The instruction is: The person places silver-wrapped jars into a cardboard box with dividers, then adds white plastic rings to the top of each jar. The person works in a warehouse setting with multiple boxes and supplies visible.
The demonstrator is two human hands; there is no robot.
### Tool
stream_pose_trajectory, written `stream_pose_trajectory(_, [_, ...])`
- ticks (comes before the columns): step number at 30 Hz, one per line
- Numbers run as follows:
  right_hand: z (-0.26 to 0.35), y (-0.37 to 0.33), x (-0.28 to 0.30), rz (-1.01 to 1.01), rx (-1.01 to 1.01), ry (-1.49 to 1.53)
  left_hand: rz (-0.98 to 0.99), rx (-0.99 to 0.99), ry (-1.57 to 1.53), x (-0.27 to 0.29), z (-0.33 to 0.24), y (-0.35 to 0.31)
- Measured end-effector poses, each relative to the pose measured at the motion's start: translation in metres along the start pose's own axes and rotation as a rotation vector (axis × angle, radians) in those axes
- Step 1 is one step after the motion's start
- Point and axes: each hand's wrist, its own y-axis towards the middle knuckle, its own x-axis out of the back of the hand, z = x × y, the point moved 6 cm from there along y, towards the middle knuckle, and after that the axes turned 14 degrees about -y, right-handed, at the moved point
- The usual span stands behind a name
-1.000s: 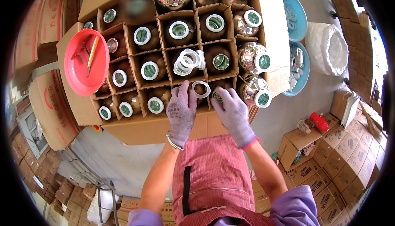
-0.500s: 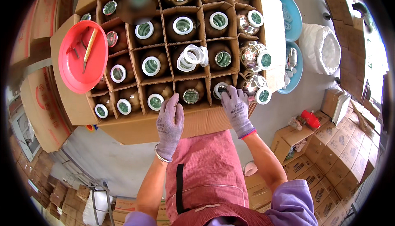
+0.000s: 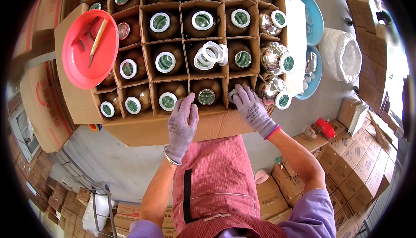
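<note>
A divided cardboard box (image 3: 186, 133) holds several round glass jars, most with white rings on their necks. My right hand (image 3: 252, 110), in a grey glove, has its fingers curled over a front-row jar's mouth at a white ring (image 3: 232, 96), largely hiding that jar. At the front edge my left hand (image 3: 182, 127), also gloved, has its fingers extended and holds nothing. It lies between a ringed jar (image 3: 168, 101) and a jar with a bare neck (image 3: 206, 97). Loose white rings (image 3: 211, 53) are piled on a jar one row behind.
A red basin (image 3: 86, 73) with a wooden-handled tool (image 3: 99, 41) rests on the box's left side. Blue basins (image 3: 315, 82) and a white sack (image 3: 342, 56) stand to the right. Stacked cartons (image 3: 355, 164) fill the lower right.
The box appears shifted slightly right and up in view. My right fingers now cover more of the jar mouth; my left hand stays at the front edge.
</note>
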Motion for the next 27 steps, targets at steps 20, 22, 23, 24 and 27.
stream_pose_trajectory(20, [-0.021,0.015,0.019,0.038,0.33,-0.013,0.164,-0.089,0.059,-0.089,-0.005,-0.057])
stream_pose_trajectory(22, [-0.016,0.015,0.02,0.044,0.439,-0.094,0.056,-0.115,-0.084,-0.104,0.005,-0.072])
stream_pose_trajectory(23, [-0.021,0.01,0.011,0.092,0.423,-0.094,-0.003,-0.133,-0.161,-0.118,0.006,-0.076])
stream_pose_trajectory(24, [-0.024,0.001,-0.002,0.139,0.403,-0.094,0.031,0.068,-0.275,-0.13,0.006,-0.074])
stream_pose_trajectory(27, [-0.024,-0.003,-0.001,0.183,0.512,-0.181,0.019,0.417,-0.541,-0.157,0.005,-0.073])
